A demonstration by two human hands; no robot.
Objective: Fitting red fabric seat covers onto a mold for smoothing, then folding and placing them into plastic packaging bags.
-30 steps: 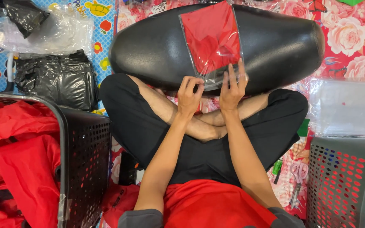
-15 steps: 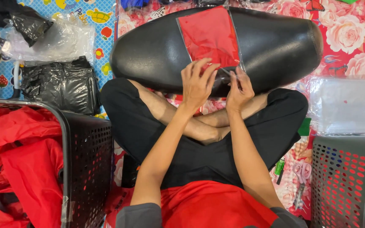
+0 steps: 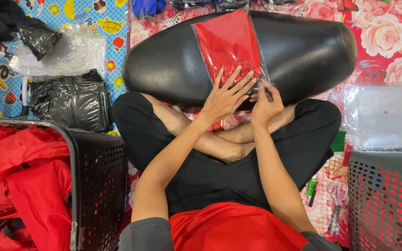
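Pressing a bagged red garment (image 3: 229,44) on a black cushion (image 3: 303,51).
Left hand (image 3: 226,95) spread flat on bag's near end; right hand (image 3: 266,103) pinching its corner.

— How's the light?
— Bright and even, probably from above; shadows are soft and short under the forearms.
— Any glare?
— A pale sheen along the black cushion (image 3: 303,51), and white glints on the clear plastic bags (image 3: 385,116).
— Sharpness?
— Crisp in the middle; the frame's edges bend slightly, and the red cloth (image 3: 19,186) nearest blurs.
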